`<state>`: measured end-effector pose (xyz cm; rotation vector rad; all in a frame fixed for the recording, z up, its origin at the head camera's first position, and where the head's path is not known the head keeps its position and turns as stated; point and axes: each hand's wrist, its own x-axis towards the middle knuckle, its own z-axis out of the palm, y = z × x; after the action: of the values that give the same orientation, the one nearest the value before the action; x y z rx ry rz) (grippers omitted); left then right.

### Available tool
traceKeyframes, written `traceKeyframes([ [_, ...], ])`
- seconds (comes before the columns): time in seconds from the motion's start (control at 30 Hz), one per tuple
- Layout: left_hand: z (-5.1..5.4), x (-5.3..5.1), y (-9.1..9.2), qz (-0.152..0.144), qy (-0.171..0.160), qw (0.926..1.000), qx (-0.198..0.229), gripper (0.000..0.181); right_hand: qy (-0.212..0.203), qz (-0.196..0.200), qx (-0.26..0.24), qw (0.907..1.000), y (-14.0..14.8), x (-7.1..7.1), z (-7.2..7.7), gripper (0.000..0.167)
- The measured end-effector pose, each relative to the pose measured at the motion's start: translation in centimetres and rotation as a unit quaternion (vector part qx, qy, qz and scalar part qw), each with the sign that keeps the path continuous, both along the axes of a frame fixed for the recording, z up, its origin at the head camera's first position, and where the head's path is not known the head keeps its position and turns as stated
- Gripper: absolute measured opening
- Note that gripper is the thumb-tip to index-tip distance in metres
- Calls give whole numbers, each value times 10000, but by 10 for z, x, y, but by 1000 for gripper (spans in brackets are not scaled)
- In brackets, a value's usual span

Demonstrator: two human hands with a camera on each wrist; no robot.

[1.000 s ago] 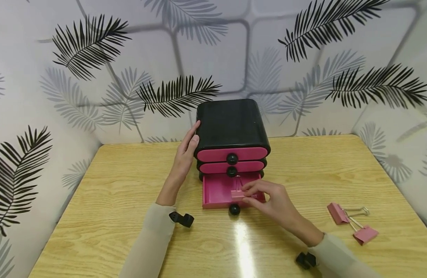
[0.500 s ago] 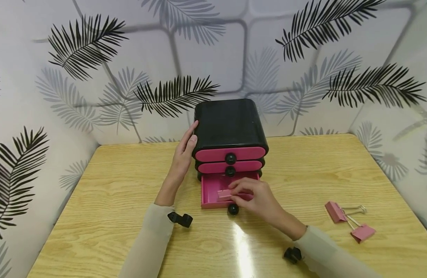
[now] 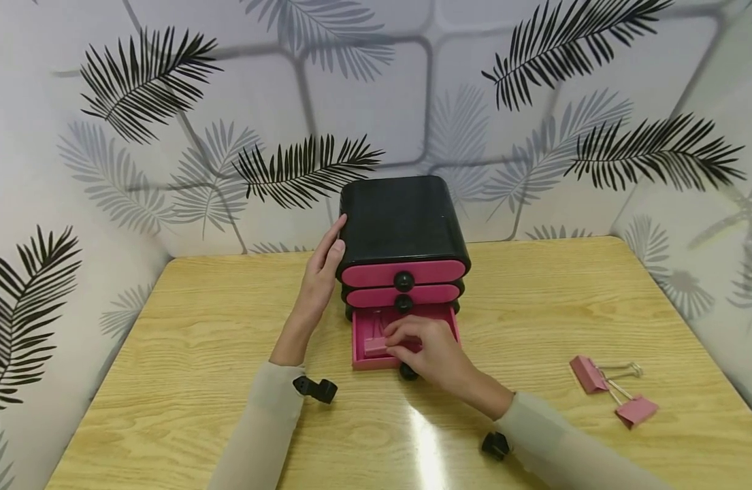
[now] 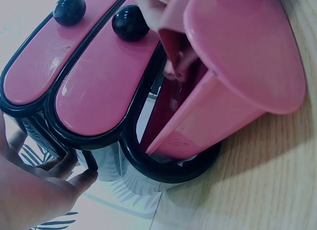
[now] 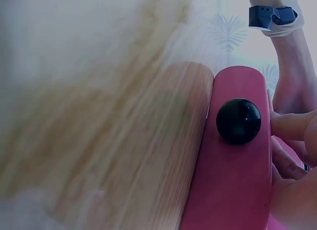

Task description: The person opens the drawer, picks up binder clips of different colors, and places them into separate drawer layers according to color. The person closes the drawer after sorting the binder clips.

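A black desktop drawer unit (image 3: 403,218) with pink drawer fronts stands on the table, its bottom drawer (image 3: 366,365) pulled out. My left hand (image 3: 316,282) rests against the unit's left side; in the left wrist view its fingers (image 4: 62,168) touch the dark casing. Inside the bottom drawer, my right hand (image 3: 433,354) pinches a pink binder clip (image 3: 374,347) between thumb and fingers, at the drawer's left part. Whether the clip touches the drawer floor I cannot tell. The right wrist view shows the drawer's pink front (image 5: 230,175) hiding the clip.
Two more pink binder clips, one nearer the unit (image 3: 588,374) and one nearer the front (image 3: 636,411), lie on the wooden table (image 3: 229,327) at the right. Black round knobs (image 3: 403,281) stick out from the drawers. A leaf-patterned wall covering (image 3: 376,102) stands behind the table.
My right hand has moved left inside the bottom drawer, taking the binder clip from the drawer's middle to its left part. The left hand stays at the unit's side.
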<state>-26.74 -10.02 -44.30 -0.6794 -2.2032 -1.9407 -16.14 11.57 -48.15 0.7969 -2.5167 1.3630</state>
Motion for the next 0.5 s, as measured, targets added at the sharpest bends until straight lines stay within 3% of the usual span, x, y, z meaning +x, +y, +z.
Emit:
traceKeyframes([
  [0.2, 10, 9, 2, -60, -160, 9998, 29, 52, -279, 13, 186, 9994, -5, -4, 2, 7],
  [0.5, -2, -2, -2, -17, -16, 10000, 9, 50, -650, 235, 310, 9971, -7, -11, 5, 6],
])
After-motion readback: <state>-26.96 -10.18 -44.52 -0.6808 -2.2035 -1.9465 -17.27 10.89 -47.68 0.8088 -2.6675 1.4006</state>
